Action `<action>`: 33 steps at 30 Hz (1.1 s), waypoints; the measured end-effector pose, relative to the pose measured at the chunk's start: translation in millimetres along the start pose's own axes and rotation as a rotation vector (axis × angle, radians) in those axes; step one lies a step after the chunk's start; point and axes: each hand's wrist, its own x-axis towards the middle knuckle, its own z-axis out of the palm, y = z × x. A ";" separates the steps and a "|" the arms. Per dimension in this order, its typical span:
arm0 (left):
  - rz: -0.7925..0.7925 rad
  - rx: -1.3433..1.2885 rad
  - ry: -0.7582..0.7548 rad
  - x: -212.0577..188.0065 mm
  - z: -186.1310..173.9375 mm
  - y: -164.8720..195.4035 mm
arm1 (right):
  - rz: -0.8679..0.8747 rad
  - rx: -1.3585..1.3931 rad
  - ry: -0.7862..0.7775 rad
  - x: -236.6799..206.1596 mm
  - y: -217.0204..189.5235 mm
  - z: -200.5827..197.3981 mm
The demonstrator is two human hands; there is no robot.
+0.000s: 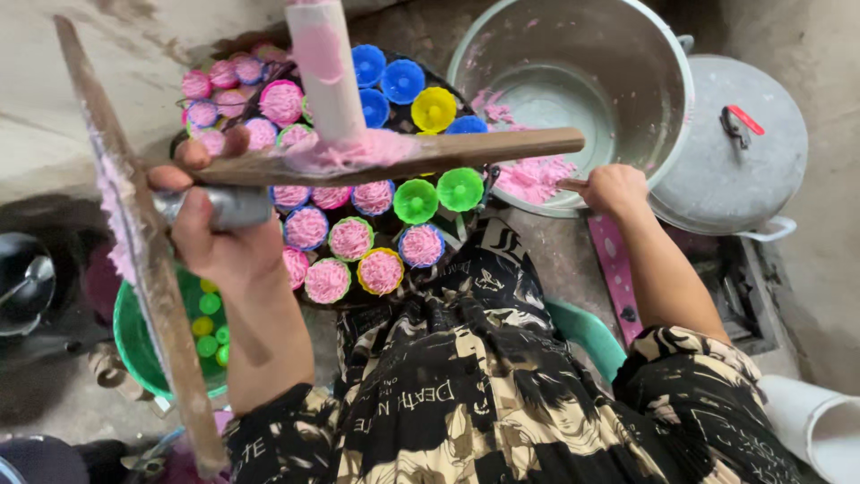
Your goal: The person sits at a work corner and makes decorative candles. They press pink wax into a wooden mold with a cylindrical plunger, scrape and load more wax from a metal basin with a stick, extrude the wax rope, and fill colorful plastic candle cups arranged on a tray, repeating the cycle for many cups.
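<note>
My left hand (215, 229) grips the metal handle (235, 206) of a wooden press (376, 157) smeared with pink dough, its white tube (327, 72) standing over a round tray (475, 211) of small coloured moulds. Several moulds hold pink noodle-like nests (351, 238); others, blue (403, 81), yellow (434, 108) and green (416, 201), are empty. My right hand (614, 188) reaches into a large metal pot (582, 90) and holds a small stick at a lump of pink dough (535, 177) on the pot's near side.
A metal lid (743, 148) with a red handle lies right of the pot. A green basin (134, 336) holding small green and yellow moulds sits at the lower left, partly behind a long wooden bar (134, 242). A dark ladle (27, 282) is at the far left.
</note>
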 end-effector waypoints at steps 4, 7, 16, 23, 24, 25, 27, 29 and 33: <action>-0.029 0.076 0.033 2.0 16.2 -5.1 | -0.019 0.079 0.050 -20.9 34.5 -45.6; -0.069 0.160 0.057 -0.1 27.0 -12.1 | -0.019 -0.051 -0.011 -20.3 45.1 -50.4; -0.007 0.391 0.095 5.4 70.1 -44.6 | -0.005 0.215 -0.135 53.4 -18.0 44.9; -0.068 0.453 0.071 10.2 97.4 -57.7 | -0.074 0.374 -0.197 78.2 -28.8 48.6; -0.071 0.461 0.075 11.3 100.2 -58.6 | -0.073 0.386 -0.227 75.7 -26.5 46.1; -0.070 0.470 0.078 13.6 102.2 -60.7 | -0.103 0.390 -0.195 71.2 -22.1 41.8; -0.088 0.482 0.078 16.0 106.1 -61.2 | -0.169 0.396 -0.135 59.1 -14.3 29.3; -0.097 0.491 0.073 17.6 108.3 -61.3 | -0.166 0.381 -0.115 44.2 -2.0 13.8; -0.004 0.534 0.087 18.2 108.4 -63.3 | -0.114 0.204 -0.198 20.3 17.1 -3.7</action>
